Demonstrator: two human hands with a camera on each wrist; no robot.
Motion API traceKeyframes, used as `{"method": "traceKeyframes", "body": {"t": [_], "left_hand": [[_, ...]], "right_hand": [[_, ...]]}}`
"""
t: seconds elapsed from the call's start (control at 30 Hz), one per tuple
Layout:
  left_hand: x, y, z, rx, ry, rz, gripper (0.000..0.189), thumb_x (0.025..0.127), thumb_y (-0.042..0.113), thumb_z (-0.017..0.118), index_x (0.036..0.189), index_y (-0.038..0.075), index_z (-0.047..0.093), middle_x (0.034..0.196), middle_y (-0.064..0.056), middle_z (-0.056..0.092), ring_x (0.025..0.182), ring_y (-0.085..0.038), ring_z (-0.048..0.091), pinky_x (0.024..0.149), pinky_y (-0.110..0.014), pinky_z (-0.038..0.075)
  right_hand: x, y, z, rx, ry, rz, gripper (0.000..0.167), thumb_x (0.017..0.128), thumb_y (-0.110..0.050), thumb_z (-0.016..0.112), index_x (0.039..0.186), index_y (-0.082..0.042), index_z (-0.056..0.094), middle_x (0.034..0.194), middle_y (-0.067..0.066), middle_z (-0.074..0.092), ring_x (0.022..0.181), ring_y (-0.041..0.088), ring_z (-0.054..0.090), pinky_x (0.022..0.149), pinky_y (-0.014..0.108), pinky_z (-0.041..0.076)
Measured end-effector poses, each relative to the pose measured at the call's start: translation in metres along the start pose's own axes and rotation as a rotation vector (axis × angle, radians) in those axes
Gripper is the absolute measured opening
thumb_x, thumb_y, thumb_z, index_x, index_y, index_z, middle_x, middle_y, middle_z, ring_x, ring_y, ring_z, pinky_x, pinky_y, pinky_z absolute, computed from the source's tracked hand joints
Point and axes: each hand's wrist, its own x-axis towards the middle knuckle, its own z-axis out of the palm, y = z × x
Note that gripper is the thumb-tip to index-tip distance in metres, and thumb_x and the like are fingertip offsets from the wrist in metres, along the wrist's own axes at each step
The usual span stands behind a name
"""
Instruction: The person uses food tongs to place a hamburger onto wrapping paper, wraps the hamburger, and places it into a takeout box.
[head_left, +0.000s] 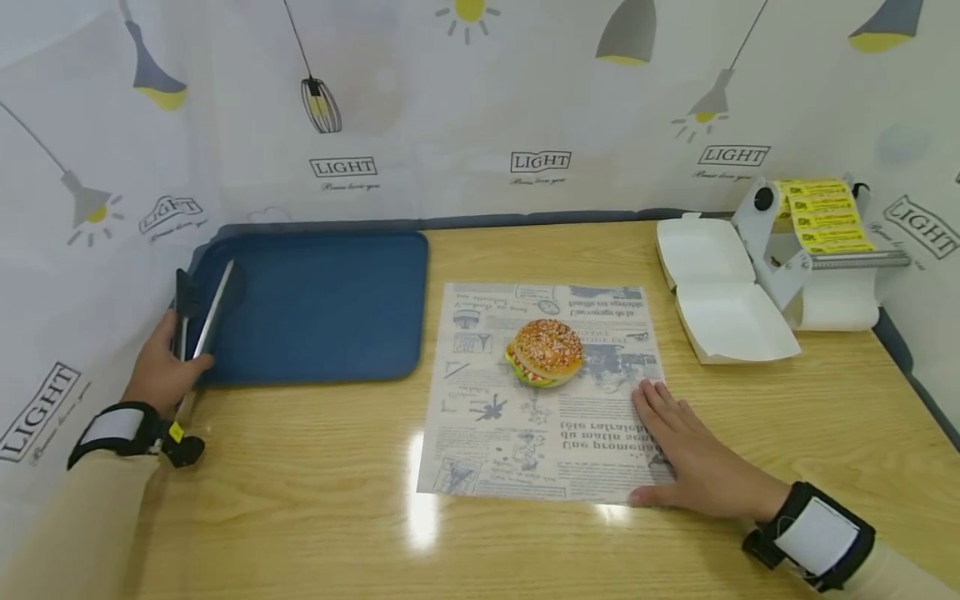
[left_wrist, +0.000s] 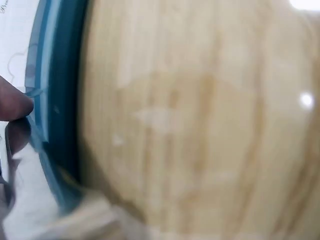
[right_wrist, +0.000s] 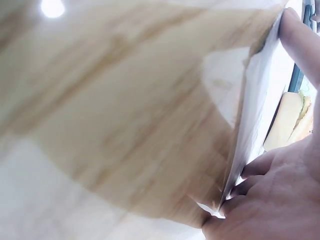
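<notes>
Over the left end of the blue tray (head_left: 322,308), my left hand (head_left: 159,372) grips a pair of metal tongs (head_left: 215,310) with dark tips. Their two arms are spread, tips pointing away from me. In the left wrist view, the thumb (left_wrist: 15,102) lies against the shiny metal (left_wrist: 30,185). A sesame burger (head_left: 547,352) sits on a sheet of printed wrapping paper (head_left: 487,433) in the middle of the table. My right hand (head_left: 701,458) rests with fingers extended on the paper's right edge, its thumb at the near right corner. It holds nothing else.
An open white takeaway box (head_left: 738,325) stands at the back right. Beside it is a label dispenser (head_left: 757,221) with a roll of yellow printed labels (head_left: 828,215). A white sheet with lamp drawings (head_left: 480,108) hangs behind the wooden table (head_left: 300,492).
</notes>
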Motion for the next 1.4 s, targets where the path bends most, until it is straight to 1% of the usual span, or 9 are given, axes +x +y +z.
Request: {"method": "traceKeyframes", "body": {"t": [0.13, 0.3, 0.47, 0.6, 0.73, 0.9, 1.1, 1.27, 1.4], "left_hand": [[0.006, -0.006, 0.003, 0.009, 0.0, -0.002, 0.092, 0.098, 0.015, 0.057, 0.158, -0.006, -0.009, 0.163, -0.034, -0.004, 0.148, -0.056, 0.004, 0.116, -0.07, 0.012], [0.011, 0.007, 0.005, 0.027, 0.02, 0.0, 0.089, 0.1, 0.022, 0.054, 0.156, -0.011, -0.007, 0.161, -0.039, -0.002, 0.147, -0.058, 0.006, 0.116, -0.07, 0.012], [0.017, 0.042, 0.011, -0.006, 0.221, -0.014, 0.077, 0.102, 0.025, 0.047, 0.159, -0.008, 0.007, 0.164, -0.032, 0.004, 0.152, -0.048, 0.009, 0.122, -0.06, 0.013], [0.025, 0.079, 0.023, -0.071, 0.419, 0.155, 0.064, 0.098, 0.015, 0.053, 0.155, -0.004, 0.03, 0.162, -0.024, 0.022, 0.151, -0.037, 0.021, 0.123, -0.051, 0.018], [0.037, 0.13, 0.041, -0.093, 0.449, 0.389, 0.055, 0.096, 0.007, 0.059, 0.148, -0.002, 0.045, 0.157, -0.021, 0.035, 0.147, -0.033, 0.031, 0.122, -0.048, 0.024], [0.05, 0.21, 0.077, -0.069, 0.223, 0.576, 0.055, 0.098, 0.008, 0.062, 0.151, 0.006, 0.047, 0.16, -0.019, 0.035, 0.148, -0.037, 0.031, 0.119, -0.056, 0.027], [0.065, 0.305, 0.13, 0.089, -0.166, 0.665, 0.06, 0.105, 0.025, 0.058, 0.16, 0.021, 0.035, 0.168, -0.012, 0.021, 0.146, -0.037, 0.035, 0.119, -0.057, 0.028], [0.08, 0.363, 0.172, 0.236, -0.292, 0.802, 0.055, 0.105, 0.027, 0.058, 0.158, 0.023, 0.04, 0.168, -0.013, 0.022, 0.152, -0.033, 0.025, 0.121, -0.05, 0.027], [0.086, 0.392, 0.208, 0.337, -0.398, 0.876, 0.052, 0.105, 0.024, 0.059, 0.155, 0.025, 0.046, 0.168, -0.013, 0.021, 0.153, -0.033, 0.024, 0.122, -0.045, 0.026]], "right_hand": [[-0.002, 0.001, -0.002, -0.003, 0.005, 0.0, 0.13, 0.075, -0.068, 0.075, 0.161, 0.002, 0.008, 0.168, 0.022, -0.003, 0.154, 0.042, -0.005, 0.124, 0.048, -0.008], [-0.006, 0.008, -0.01, 0.008, -0.01, 0.027, 0.13, 0.074, -0.066, 0.078, 0.162, -0.001, 0.007, 0.169, 0.019, -0.005, 0.154, 0.04, -0.006, 0.122, 0.057, 0.004], [-0.006, 0.012, -0.017, 0.021, -0.01, 0.026, 0.129, 0.073, -0.06, 0.083, 0.163, -0.003, 0.011, 0.169, 0.019, -0.005, 0.154, 0.042, -0.006, 0.117, 0.066, 0.014], [-0.005, 0.011, -0.02, 0.001, -0.002, 0.023, 0.126, 0.072, -0.058, 0.085, 0.163, -0.004, 0.016, 0.169, 0.021, -0.002, 0.153, 0.045, -0.003, 0.116, 0.068, 0.015], [-0.005, 0.012, -0.021, -0.003, 0.004, 0.017, 0.125, 0.071, -0.055, 0.086, 0.162, -0.003, 0.018, 0.168, 0.023, 0.0, 0.152, 0.048, 0.0, 0.116, 0.07, 0.013], [-0.007, 0.013, -0.02, 0.015, 0.002, 0.016, 0.126, 0.07, -0.055, 0.086, 0.162, -0.002, 0.017, 0.168, 0.023, -0.002, 0.152, 0.048, -0.002, 0.116, 0.07, 0.011], [-0.003, 0.012, -0.019, 0.016, -0.01, 0.007, 0.126, 0.071, -0.055, 0.086, 0.162, -0.003, 0.017, 0.169, 0.022, -0.002, 0.153, 0.047, -0.002, 0.116, 0.069, 0.011], [0.002, 0.009, -0.018, 0.019, -0.026, -0.015, 0.126, 0.071, -0.053, 0.087, 0.162, -0.003, 0.016, 0.169, 0.021, -0.002, 0.153, 0.046, -0.003, 0.117, 0.069, 0.01], [0.002, 0.006, -0.017, 0.04, -0.04, -0.015, 0.126, 0.071, -0.052, 0.087, 0.162, -0.003, 0.016, 0.169, 0.021, -0.003, 0.153, 0.045, -0.005, 0.117, 0.068, 0.007]]}}
